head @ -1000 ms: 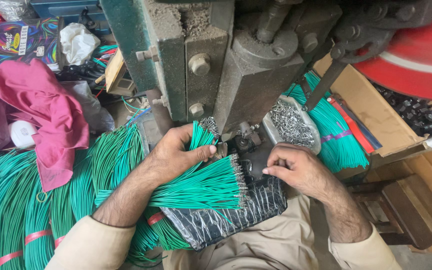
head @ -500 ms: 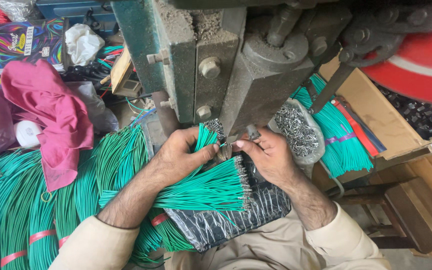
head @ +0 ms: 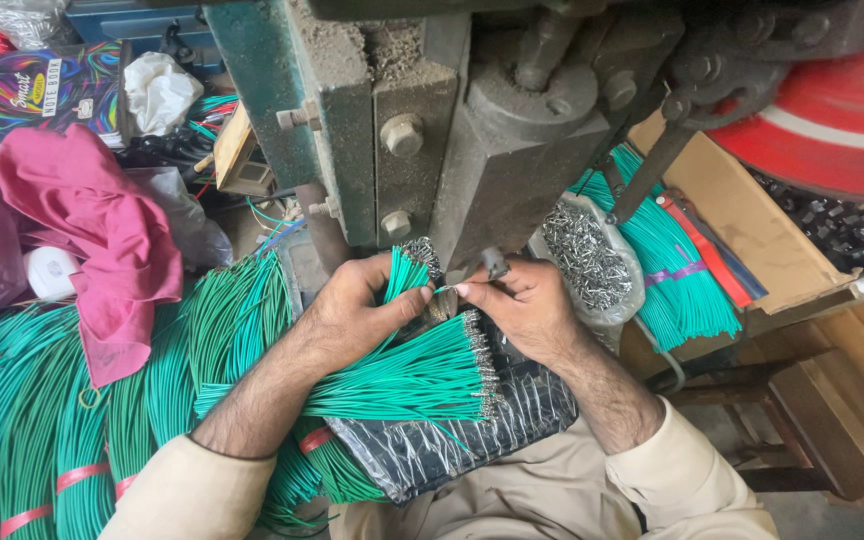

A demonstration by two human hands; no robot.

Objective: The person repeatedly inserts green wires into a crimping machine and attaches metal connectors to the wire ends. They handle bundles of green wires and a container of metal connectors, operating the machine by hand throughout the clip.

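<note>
Green wires (head: pixel 407 375) with metal-tipped ends lie fanned over a black plastic sheet (head: pixel 452 440) at six o'clock of the grey press (head: pixel 492 170). Left hand (head: pixel 357 315) curls closed around a bundle of them (tips pointing up toward the press). Right hand (head: pixel 522 305) pinches one wire end beneath the press, fingers tight.

A flat rectangular package (head: pixel 32 95) with rainbow swirls on black lies at the far left, and an open brown cardboard box (head: pixel 752 235) (holding green wires) sits right.
</note>
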